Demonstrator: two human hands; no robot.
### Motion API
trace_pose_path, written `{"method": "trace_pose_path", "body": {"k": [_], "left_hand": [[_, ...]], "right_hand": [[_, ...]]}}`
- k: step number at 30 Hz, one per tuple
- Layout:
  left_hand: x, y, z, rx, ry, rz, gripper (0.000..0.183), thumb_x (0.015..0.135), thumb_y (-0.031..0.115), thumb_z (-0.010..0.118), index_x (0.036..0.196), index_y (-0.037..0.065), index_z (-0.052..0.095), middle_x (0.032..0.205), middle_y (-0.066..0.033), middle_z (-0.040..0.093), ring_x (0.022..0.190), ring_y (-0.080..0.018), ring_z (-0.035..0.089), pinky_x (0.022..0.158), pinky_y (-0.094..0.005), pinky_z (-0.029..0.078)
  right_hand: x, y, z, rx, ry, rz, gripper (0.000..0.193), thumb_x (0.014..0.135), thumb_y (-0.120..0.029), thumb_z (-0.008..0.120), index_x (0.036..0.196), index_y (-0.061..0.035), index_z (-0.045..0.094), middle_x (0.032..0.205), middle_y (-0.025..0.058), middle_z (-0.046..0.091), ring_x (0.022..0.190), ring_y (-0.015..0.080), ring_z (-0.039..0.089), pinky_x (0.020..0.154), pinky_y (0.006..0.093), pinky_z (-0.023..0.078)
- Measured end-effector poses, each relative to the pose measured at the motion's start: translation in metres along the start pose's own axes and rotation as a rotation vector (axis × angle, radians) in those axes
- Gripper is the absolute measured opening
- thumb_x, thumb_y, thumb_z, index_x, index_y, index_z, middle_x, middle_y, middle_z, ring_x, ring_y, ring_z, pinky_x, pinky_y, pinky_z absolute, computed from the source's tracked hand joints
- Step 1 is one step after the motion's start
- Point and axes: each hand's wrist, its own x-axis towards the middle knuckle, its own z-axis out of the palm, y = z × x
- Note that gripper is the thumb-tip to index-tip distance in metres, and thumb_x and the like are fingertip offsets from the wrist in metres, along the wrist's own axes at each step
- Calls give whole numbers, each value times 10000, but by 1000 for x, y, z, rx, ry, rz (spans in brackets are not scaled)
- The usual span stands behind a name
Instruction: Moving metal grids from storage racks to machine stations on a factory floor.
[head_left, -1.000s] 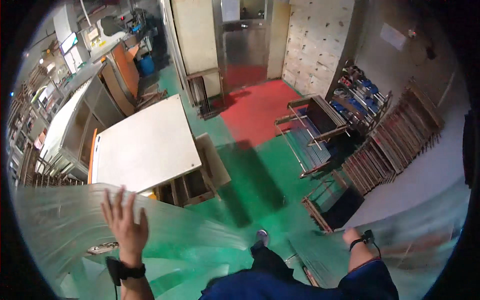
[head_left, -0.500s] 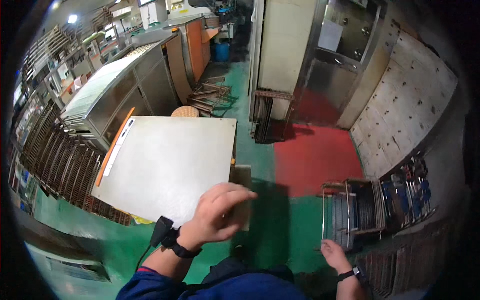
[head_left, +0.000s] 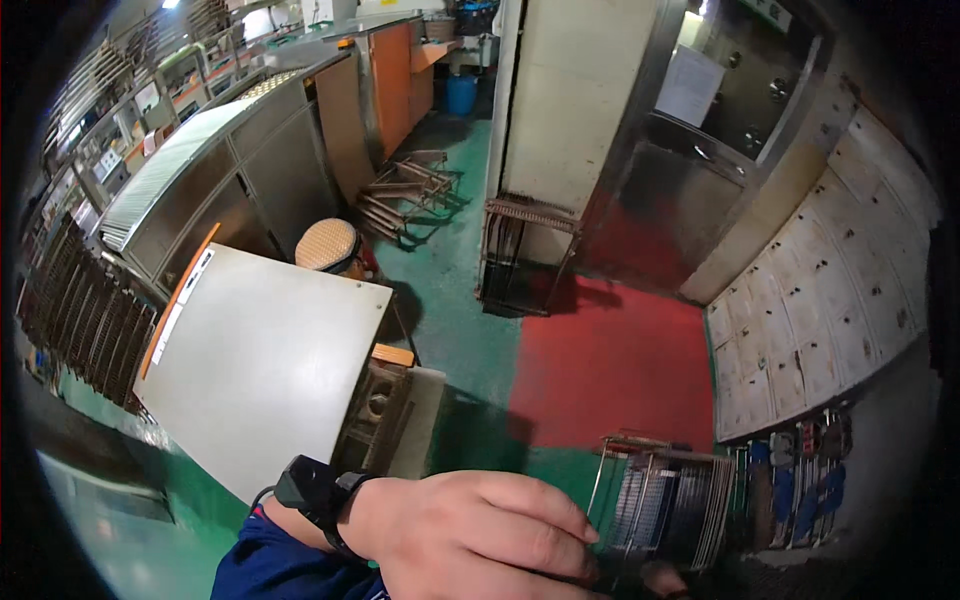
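Observation:
My left hand reaches across the lower middle, palm down, close to the camera. Its fingers are stretched out toward the right and nothing shows in them; the thumb is hidden. A dark band with a black device sits on that wrist. To the right of the fingertips stands a metal wire rack with several thin grey and dark panels upright in it. Only a small, dim part of my right hand shows at the bottom edge, beside the lower end of the rack. Its fingers cannot be made out.
A pale-topped table stands at left, with a round woven stool behind it. Metal frames lie on the green floor. Another rack leans by the wall, near a red floor patch. Lockers line the right.
The view has shifted, so the table sits farther left and the rack lower. My left hand has moved right and down toward the rack. My right hand has dropped mostly out of sight.

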Motion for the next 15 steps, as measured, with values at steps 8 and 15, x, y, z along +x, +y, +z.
{"method": "trace_pose_path", "body": {"k": [8, 15], "left_hand": [[-5, -112, -31, 89, -129, -305, 409, 1029, 199, 583, 1382, 397, 529, 982, -56, 712, 741, -185, 645, 760, -352, 514], [-44, -239, -114, 221, 73, -249, 412, 1036, 201, 571, 1394, 396, 513, 979, -59, 717, 738, -190, 644, 758, -360, 526]], "right_hand": [[168, -205, -212, 92, 280, -264, 354, 914, -151, 627, 1235, -4, 634, 1037, 191, 720, 915, 305, 701, 836, 412, 546], [238, -414, -286, -90, -68, -349, 434, 966, -212, 594, 1348, -9, 567, 1145, 177, 703, 1056, 299, 675, 897, 420, 529]]}}
